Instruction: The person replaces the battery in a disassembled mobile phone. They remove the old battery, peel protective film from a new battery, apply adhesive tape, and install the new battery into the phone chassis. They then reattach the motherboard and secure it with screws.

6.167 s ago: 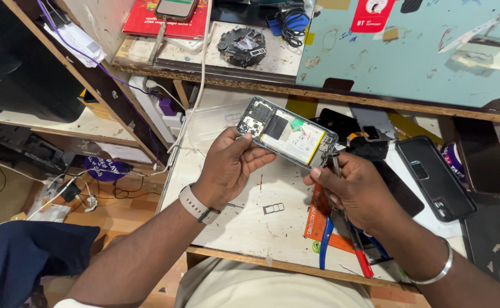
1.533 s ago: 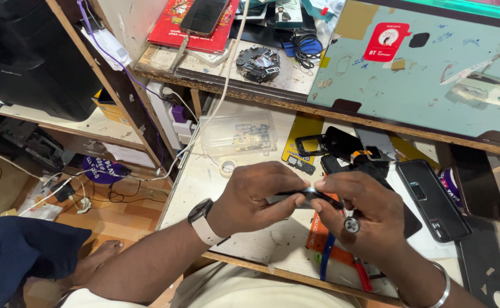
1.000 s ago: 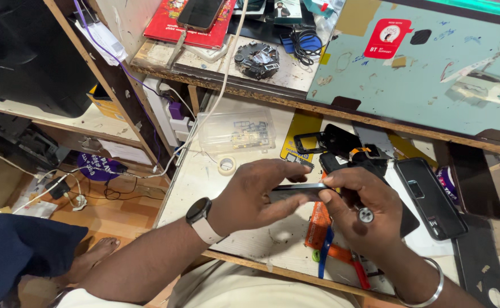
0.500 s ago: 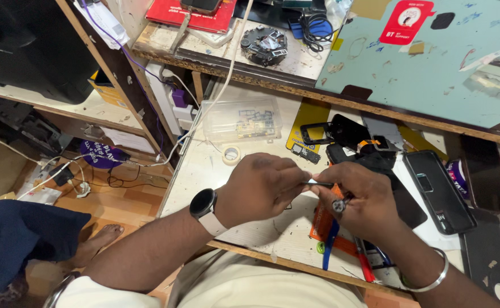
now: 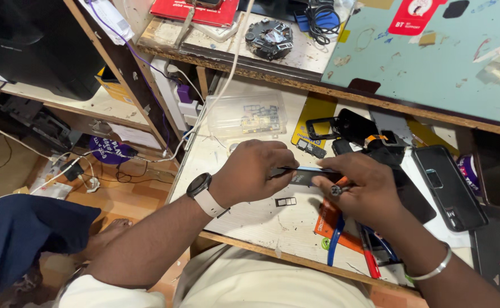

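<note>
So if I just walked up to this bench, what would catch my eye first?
Probably the two hands meeting at the middle of the worn white worktop: the left hand, with a white-strapped watch on its wrist, and the right hand grip a thin dark phone edge-on between them. To the right lies a black phone back cover, and behind the hands a clear plastic box of small parts.

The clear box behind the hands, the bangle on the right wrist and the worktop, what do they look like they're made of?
The clear box looks like transparent plastic: small parts show through its glossy lid. The bangle on the right hand's wrist looks like polished metal, silver and shiny. The worktop seems to be a white laminate over chipboard, judging by its raw, grainy front edge; its surface is scuffed and stained.
</note>
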Available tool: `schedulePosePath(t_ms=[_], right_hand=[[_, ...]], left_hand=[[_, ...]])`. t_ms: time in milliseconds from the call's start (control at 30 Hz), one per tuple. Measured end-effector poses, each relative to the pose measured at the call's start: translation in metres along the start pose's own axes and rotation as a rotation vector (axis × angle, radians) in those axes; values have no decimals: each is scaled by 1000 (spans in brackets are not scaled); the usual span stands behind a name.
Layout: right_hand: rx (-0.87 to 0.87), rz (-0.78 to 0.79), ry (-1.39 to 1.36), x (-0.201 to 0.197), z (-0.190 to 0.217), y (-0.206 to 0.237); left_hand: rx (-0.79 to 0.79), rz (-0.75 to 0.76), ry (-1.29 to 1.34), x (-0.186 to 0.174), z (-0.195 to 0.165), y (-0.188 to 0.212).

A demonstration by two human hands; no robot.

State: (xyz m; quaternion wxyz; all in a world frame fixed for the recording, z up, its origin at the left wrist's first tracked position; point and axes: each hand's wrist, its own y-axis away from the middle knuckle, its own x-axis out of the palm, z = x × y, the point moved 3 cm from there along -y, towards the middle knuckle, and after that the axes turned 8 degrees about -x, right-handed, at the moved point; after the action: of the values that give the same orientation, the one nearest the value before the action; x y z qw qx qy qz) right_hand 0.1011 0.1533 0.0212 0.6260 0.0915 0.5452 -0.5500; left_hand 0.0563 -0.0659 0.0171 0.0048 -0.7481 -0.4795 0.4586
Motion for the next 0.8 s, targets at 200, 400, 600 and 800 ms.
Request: schedulePosePath(t_ms=[200, 400, 600, 800], right_hand=[[-127, -32, 35, -2, 8, -5], [-133, -64, 40, -8, 5, -2], [-60, -58, 13, -6, 0, -1], [-73, -67, 25, -6, 0, 0]], left_hand=[[-10, -7, -18, -2, -2, -1], [52, 1, 22, -31, 9, -3], [47, 40, -123, -28, 11, -2], [68, 29, -159, -26, 8, -1]])
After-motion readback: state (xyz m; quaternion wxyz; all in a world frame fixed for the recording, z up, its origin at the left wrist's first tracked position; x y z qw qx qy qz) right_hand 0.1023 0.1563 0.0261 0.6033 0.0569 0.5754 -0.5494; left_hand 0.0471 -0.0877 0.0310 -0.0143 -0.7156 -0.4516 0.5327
